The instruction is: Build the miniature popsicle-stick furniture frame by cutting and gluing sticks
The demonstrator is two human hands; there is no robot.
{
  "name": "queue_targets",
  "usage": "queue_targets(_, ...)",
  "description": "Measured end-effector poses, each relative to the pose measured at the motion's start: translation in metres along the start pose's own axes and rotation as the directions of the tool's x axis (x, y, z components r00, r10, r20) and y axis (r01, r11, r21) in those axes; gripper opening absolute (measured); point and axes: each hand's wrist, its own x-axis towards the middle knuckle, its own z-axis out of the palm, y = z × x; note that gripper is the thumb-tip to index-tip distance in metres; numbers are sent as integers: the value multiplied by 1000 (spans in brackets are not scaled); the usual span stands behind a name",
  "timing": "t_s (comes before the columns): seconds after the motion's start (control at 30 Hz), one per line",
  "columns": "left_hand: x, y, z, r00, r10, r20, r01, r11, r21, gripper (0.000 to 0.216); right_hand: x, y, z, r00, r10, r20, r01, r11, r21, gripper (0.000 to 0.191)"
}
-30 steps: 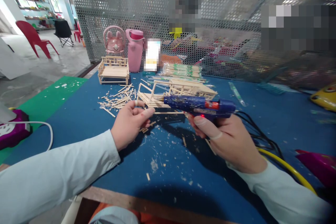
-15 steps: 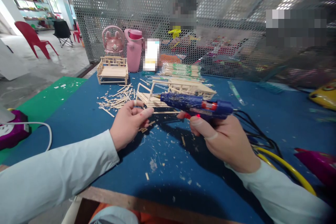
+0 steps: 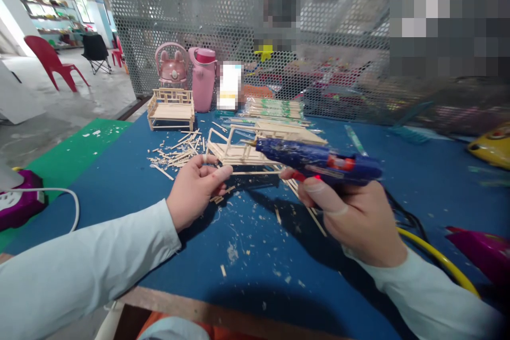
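From here I see the blue glue gun (image 3: pixel 319 158) has drawn back to the right in the last half second; its nozzle now looks apart from the upright it was close to, leaving that joint clear. The right hand (image 3: pixel 350 218) wraps the grip, a finger at the red trigger. The left hand (image 3: pixel 197 183) pinches the near left corner of the stick frame (image 3: pixel 243 154), mid-desk (image 3: pixel 187 271): pale, thin-railed, bench-like, flat-seated, with an open, slanting end.

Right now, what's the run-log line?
left hand: holds stick frame | right hand: grips blue glue gun | small bench: beyond loose sticks
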Motion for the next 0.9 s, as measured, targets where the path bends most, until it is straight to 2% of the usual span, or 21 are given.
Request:
queue_targets(0.13, 0, 1, 0, 1000, 0, -14, 1, 1000, 5, 36, 1, 7, -10, 999, 47, -27, -44, 993, 107, 33)
queue_targets(0.33, 1, 3, -1, 999, 26, -47, -25, 999, 22, 44, 6, 6, -17, 995, 96, 30, -99, 987, 128, 42)
queue_targets(0.43, 4, 3, -4, 996, 47, -75, -44, 998, 46, 48, 5, 6, -13, 990, 129, 49, -135, 978, 162, 40)
queue_targets(0.7, 10, 1, -12, 993, 108, -52, -102, 990, 96, 49, 3, 6, -3, 980, 179, 89, -196, 950, 245, 30)
queue_targets(0.8, 12, 1, -13, 993, 87, -76, -77, 990, 116, 47, 2, 6, -3, 985, 166, 41, -171, 938, 302, 26)
queue_targets(0.9, 15, 3, -14, 992, 55, -110, -41, 992, 122, 44, 1, 8, -9, 987, 140, -79, -98, 913, 397, 20)
